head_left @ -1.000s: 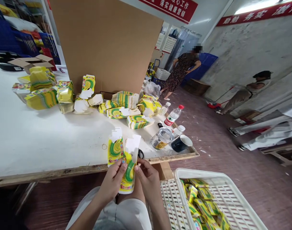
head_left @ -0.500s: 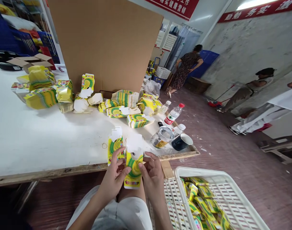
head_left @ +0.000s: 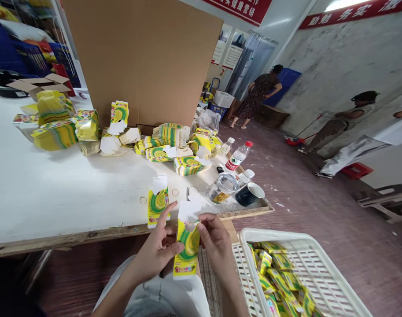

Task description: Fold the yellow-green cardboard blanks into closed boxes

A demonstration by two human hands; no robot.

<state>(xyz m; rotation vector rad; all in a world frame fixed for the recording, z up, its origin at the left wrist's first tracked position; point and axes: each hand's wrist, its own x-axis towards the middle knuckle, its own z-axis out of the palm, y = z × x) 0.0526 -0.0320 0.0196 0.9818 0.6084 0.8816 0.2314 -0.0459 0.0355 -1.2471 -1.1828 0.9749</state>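
Observation:
Between my hands, above my lap, is a yellow and green box (head_left: 188,242) with its white top flap standing up. My left hand (head_left: 161,246) has its thumb on the box's left side, the index finger stretched out past it. On the upper right edge, near the flap, my right hand (head_left: 215,237) pinches the box between thumb and fingers. A second flat yellow box (head_left: 157,202) lies at the table's near edge, just beyond my left hand.
Bundles of flat boxes (head_left: 55,134) line the back of the white table (head_left: 71,193). To the right stand a glass jar (head_left: 223,189), a dark mug (head_left: 250,195) and a red-capped bottle (head_left: 238,156). A white basket (head_left: 322,264) holds several yellow boxes. Other people stand farther off.
The box has come lower and slightly right. My right hand has shifted up along its edge toward the flap, while my left index finger has straightened away from it.

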